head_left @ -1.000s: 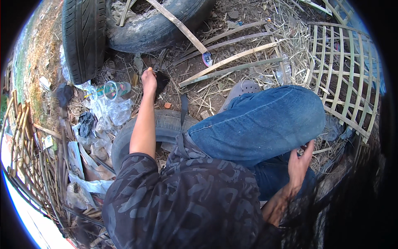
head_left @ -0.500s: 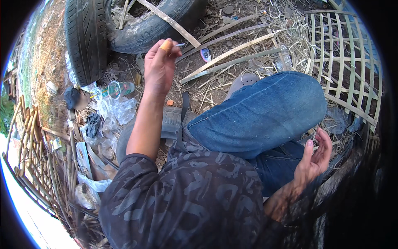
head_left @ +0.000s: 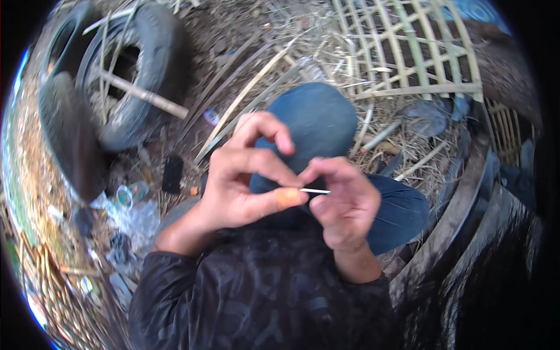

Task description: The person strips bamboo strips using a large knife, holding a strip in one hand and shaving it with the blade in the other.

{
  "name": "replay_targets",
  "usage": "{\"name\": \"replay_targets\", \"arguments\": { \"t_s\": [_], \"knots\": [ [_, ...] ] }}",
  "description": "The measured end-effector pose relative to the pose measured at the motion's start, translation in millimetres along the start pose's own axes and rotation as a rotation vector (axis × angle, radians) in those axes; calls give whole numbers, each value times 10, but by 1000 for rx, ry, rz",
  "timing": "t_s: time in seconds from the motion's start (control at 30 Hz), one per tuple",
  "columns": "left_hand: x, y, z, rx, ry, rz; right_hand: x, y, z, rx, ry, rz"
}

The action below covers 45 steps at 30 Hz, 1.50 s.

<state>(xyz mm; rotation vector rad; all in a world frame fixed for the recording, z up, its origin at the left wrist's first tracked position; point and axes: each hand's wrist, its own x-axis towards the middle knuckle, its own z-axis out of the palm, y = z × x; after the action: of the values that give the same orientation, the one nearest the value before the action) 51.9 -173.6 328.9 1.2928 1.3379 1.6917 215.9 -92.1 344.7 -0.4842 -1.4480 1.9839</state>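
Note:
In front of my chest, my left hand (head_left: 251,175) pinches a short thin white stick (head_left: 315,191) between thumb and forefinger. I cannot make out what kind of stick it is. An orange-tan strip (head_left: 287,198) wraps the left thumb near its tip. Close on the other side is my right hand (head_left: 345,204), its thumb and forefinger apart with the stick's free end between them. The right fingertips come up to the left forefinger; motion blurs whether they touch. Both hands are in front of my jeans-covered knee (head_left: 315,111).
Old tyres (head_left: 151,76) stand at the far left, a bamboo strip (head_left: 143,96) across one. More strips (head_left: 251,87) lie on the straw-strewn ground. A woven bamboo lattice (head_left: 408,52) is at the far right. Plastic litter (head_left: 140,219) and a pile of sticks (head_left: 52,286) lie left.
My left hand has come back toward my chest with the white stick. My right hand has moved left and up from beside my leg to meet it. The whole view has shifted.

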Motion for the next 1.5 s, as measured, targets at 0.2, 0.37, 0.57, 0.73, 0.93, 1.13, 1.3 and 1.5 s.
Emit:
{"name": "replay_targets", "arguments": {
  "t_s": [0.2, 0.37, 0.57, 0.73, 0.93, 1.13, 1.3, 1.5],
  "knots": [
    [222, -52, 180, 10, -78, 37, 58, -54, -211, -15, -6, -68],
    [482, -148, 73, 173, -114, 90, 327, -81, -406, -154, 16, -253],
    [1069, -892, -316, 80, 157, -140, 1161, 316, -1125, -407, 438, -263],
    [1405, -2204, -302, 432, 8, -467, 1807, 1504, -1675, -529, 352, 86],
    [1183, -3375, -280, 703, 6, -312, 2126, 2433, -1842, -676, 216, 258],
    [1100, -3799, -127, 676, 50, -261, 2326, 2967, -2003, -780, 117, 254],
    [1069, -3989, -53, 604, 128, -287, 2429, 3076, -2042, -884, 53, 206],
    [1114, -4022, 54, 477, 234, -342, 2428, 3044, -2096, -874, -32, 209]
  ]
}}
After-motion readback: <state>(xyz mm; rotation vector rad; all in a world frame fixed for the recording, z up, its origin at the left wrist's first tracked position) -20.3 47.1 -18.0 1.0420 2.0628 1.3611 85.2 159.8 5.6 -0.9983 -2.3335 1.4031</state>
